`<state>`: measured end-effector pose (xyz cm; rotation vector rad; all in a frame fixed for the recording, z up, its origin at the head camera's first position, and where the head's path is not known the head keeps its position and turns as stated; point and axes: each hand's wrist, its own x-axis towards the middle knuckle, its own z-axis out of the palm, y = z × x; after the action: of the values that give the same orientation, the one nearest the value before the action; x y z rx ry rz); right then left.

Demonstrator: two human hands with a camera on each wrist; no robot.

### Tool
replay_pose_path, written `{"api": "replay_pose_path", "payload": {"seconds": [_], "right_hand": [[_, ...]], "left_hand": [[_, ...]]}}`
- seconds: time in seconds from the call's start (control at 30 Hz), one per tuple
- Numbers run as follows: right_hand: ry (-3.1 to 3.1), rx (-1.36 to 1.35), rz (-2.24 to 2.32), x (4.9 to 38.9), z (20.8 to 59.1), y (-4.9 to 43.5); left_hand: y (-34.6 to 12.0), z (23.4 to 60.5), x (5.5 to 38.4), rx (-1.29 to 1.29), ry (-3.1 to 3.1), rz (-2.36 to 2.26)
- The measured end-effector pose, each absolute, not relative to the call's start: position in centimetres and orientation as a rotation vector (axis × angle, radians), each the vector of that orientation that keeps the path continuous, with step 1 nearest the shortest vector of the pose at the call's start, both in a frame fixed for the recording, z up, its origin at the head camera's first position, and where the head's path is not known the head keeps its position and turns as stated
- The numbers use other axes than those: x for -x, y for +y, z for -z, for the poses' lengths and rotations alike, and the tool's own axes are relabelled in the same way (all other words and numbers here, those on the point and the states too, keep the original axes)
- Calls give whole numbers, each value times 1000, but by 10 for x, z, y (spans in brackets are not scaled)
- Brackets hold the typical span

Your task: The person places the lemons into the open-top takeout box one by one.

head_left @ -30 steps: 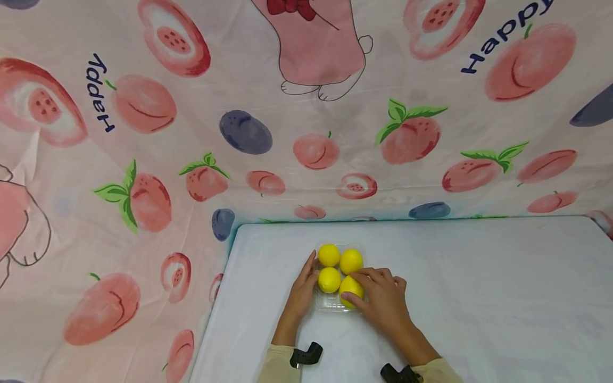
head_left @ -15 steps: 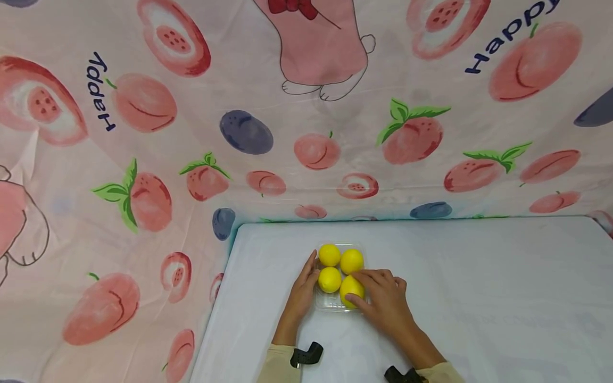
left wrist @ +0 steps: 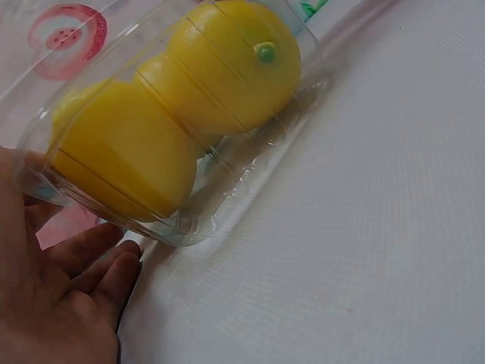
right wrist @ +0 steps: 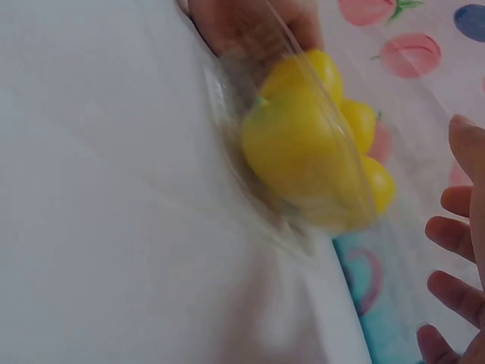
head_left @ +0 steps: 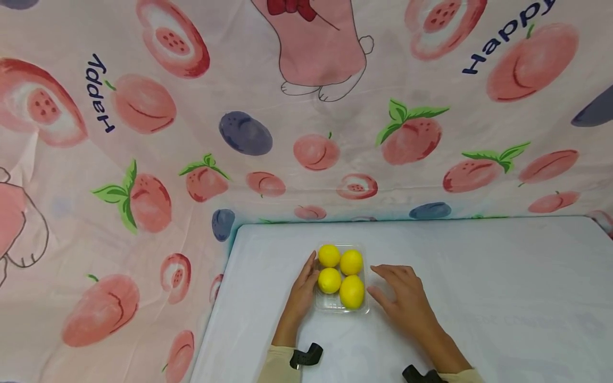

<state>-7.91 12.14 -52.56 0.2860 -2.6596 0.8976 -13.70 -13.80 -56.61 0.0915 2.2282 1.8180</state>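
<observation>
Several yellow lemons [head_left: 351,292] sit in a clear plastic container [head_left: 330,305] on the white table. A green stem tip shows on one lemon [left wrist: 235,64] in the left wrist view. Along the container's left side lies my left hand [head_left: 301,292], its fingers fairly straight and touching or very near the wall. My right hand [head_left: 404,300] hovers just right of the container, apart from it and holding nothing. In the right wrist view the fingers [right wrist: 455,296] of that hand are spread, and the container is blurred.
The white table [head_left: 479,287] stretches to the right of the container. A fruit-printed cloth [head_left: 316,117] hangs behind the table and along its left side. Each wrist wears a black strap mount [head_left: 306,355].
My right hand has let go of the front right lemon and drawn back to the right. The lemon stays in the container. My left hand has not moved.
</observation>
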Motion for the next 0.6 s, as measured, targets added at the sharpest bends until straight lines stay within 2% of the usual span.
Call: {"api": "replay_pose_path", "payload": {"seconds": [0.6], "right_hand": [[-2604, -214, -736, 86, 512, 202]], "left_hand": [[-146, 556, 136, -128, 2395, -1743]]}}
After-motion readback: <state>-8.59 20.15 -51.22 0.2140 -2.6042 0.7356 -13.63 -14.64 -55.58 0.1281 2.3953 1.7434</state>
